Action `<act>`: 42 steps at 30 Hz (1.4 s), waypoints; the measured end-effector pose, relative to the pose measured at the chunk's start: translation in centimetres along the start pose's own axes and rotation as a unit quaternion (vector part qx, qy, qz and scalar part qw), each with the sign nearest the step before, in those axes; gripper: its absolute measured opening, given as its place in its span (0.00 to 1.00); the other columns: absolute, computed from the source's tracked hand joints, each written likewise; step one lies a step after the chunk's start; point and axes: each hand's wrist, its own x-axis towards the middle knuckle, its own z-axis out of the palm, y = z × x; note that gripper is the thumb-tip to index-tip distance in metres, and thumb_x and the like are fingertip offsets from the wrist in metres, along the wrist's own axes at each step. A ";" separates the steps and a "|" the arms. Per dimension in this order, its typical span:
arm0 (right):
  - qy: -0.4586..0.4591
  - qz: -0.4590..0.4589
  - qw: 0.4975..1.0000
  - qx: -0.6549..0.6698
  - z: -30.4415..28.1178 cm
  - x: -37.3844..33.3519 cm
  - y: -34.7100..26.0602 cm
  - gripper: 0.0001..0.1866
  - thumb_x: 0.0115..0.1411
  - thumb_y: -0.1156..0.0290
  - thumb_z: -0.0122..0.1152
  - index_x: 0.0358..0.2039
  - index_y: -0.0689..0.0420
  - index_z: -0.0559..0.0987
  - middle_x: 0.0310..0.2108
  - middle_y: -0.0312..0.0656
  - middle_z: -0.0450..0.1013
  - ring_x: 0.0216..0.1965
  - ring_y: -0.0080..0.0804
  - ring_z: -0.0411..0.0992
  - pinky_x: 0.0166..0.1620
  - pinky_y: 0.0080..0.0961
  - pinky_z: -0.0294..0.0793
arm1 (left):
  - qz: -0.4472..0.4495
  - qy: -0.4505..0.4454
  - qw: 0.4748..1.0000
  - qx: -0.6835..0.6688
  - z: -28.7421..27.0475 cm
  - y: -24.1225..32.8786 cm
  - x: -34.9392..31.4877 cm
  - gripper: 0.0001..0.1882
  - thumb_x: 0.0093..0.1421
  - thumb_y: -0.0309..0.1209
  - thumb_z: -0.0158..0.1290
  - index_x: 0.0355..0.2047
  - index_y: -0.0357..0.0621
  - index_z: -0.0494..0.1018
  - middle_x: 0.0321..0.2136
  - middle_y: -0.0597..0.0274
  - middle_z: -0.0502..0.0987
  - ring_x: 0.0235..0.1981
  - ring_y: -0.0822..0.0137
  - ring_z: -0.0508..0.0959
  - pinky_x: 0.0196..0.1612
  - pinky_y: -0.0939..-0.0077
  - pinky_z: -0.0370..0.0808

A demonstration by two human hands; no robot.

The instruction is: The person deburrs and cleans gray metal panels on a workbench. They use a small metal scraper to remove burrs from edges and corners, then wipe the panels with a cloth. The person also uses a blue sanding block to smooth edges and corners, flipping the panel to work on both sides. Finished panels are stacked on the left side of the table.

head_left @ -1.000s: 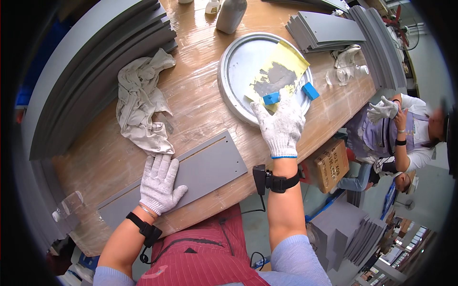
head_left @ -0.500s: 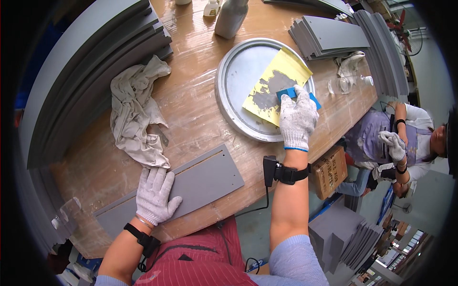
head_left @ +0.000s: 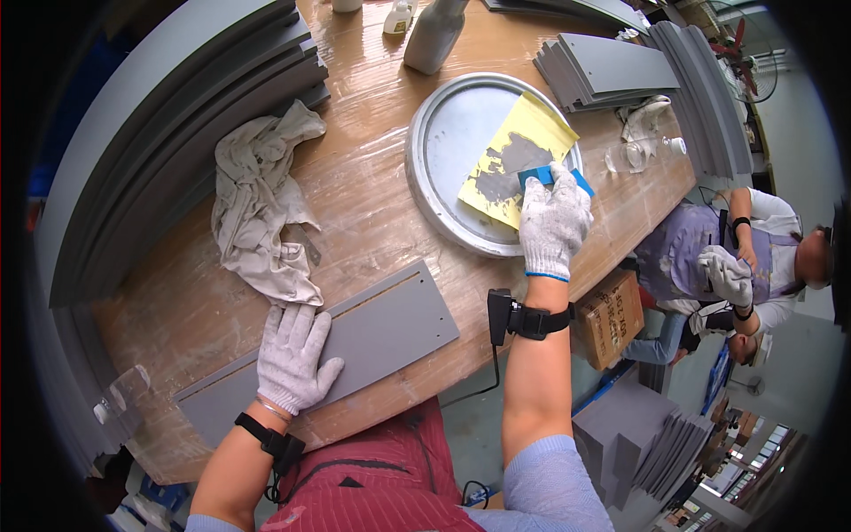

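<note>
My right hand (head_left: 555, 222), in a white knit glove, pinches a blue scraper (head_left: 537, 175) over a yellow sheet (head_left: 551, 126). Grey paste (head_left: 510, 168) is smeared across the sheet, which lies on a round grey lid (head_left: 429, 115). My left hand (head_left: 297, 356), gloved too, rests flat with fingers stretched on a long grey panel (head_left: 390, 328). A narrow brownish groove (head_left: 383, 294) runs along the panel's far edge, and small holes show near its right end. A crumpled white cloth (head_left: 257, 208) lies just beyond my left fingertips, partly covering a small flat blade-like piece (head_left: 308, 239).
Stacked grey panels stand at the left (head_left: 199, 133) and far right (head_left: 612, 66) of the table (head_left: 372, 204). A grey bottle (head_left: 436, 35) is behind the lid. Clear bottles (head_left: 634, 158) lie at right. A co-worker (head_left: 709, 248) and a cardboard box (head_left: 610, 319) are beyond the right edge.
The view has shifted slightly. My right hand keeps the scraper at the paste with little movement, and my left hand stays flat on the panel. The co-worker's gloved hand has moved a little.
</note>
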 end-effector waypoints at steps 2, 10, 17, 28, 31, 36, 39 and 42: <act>0.077 -0.011 0.995 0.057 -1.4 -1.0 -0.5 0.21 0.57 0.72 0.67 0.52 0.58 0.77 0.45 0.49 0.77 0.45 0.42 0.75 0.52 0.38 0.73 | -0.009 -0.006 1.000 0.001 -0.1 0.0 0.1 0.37 0.47 0.43 0.62 0.56 0.38 0.70 0.60 0.41 0.66 0.65 0.41 0.63 0.68 0.41 0.56; -0.240 0.224 0.732 0.597 -6.7 -12.1 -4.0 0.20 0.63 0.77 0.61 0.55 0.65 0.71 0.45 0.41 0.75 0.46 0.25 0.74 0.50 0.23 0.74 | 0.043 0.085 0.995 -0.005 0.9 -1.3 -3.2 0.32 0.50 0.28 0.58 0.58 0.37 0.67 0.62 0.36 0.64 0.64 0.35 0.63 0.68 0.38 0.56; -0.275 0.271 0.682 0.621 -5.2 -18.3 -2.3 0.20 0.64 0.68 0.61 0.54 0.62 0.72 0.44 0.36 0.75 0.43 0.20 0.71 0.47 0.21 0.72 | -0.279 0.030 0.946 0.160 1.4 -12.0 -21.3 0.32 0.70 0.42 0.42 0.68 0.35 0.57 0.70 0.44 0.54 0.73 0.51 0.50 0.74 0.51 0.36; -0.269 0.284 0.746 0.539 -8.5 -27.5 -5.8 0.19 0.65 0.67 0.61 0.54 0.62 0.74 0.45 0.36 0.76 0.44 0.20 0.72 0.50 0.20 0.72 | -0.403 0.141 0.904 -0.018 -0.9 -14.1 -34.9 0.28 0.69 0.42 0.48 0.62 0.34 0.65 0.62 0.38 0.63 0.63 0.44 0.64 0.67 0.56 0.60; -0.253 0.313 0.728 0.555 -10.2 -29.9 -6.7 0.19 0.65 0.67 0.62 0.54 0.61 0.75 0.45 0.37 0.76 0.44 0.21 0.73 0.50 0.20 0.72 | -0.450 0.155 0.874 -0.098 -1.6 -13.7 -38.6 0.28 0.68 0.40 0.50 0.61 0.33 0.66 0.60 0.40 0.66 0.60 0.47 0.66 0.65 0.58 0.62; -0.233 0.347 0.727 0.544 -11.2 -32.7 -7.1 0.20 0.64 0.68 0.62 0.54 0.63 0.75 0.47 0.40 0.77 0.47 0.24 0.74 0.53 0.23 0.73 | -0.514 0.192 0.802 -0.235 -2.2 -12.9 -42.4 0.27 0.65 0.36 0.53 0.59 0.31 0.67 0.56 0.44 0.69 0.55 0.51 0.69 0.61 0.60 0.66; -0.208 0.341 0.726 0.560 -11.1 -33.5 -8.3 0.18 0.64 0.67 0.61 0.53 0.61 0.76 0.44 0.36 0.77 0.44 0.22 0.73 0.49 0.21 0.72 | -0.534 0.207 0.758 -0.312 -2.9 -13.0 -43.6 0.26 0.64 0.34 0.55 0.58 0.30 0.67 0.54 0.45 0.72 0.53 0.54 0.71 0.59 0.62 0.68; -0.201 0.340 0.739 0.545 -11.2 -33.9 -8.4 0.16 0.64 0.65 0.61 0.50 0.58 0.79 0.39 0.31 0.78 0.39 0.17 0.72 0.45 0.18 0.71 | -0.544 0.192 0.721 -0.384 -3.5 -13.2 -44.0 0.26 0.63 0.32 0.57 0.57 0.29 0.68 0.52 0.47 0.74 0.50 0.57 0.73 0.57 0.63 0.70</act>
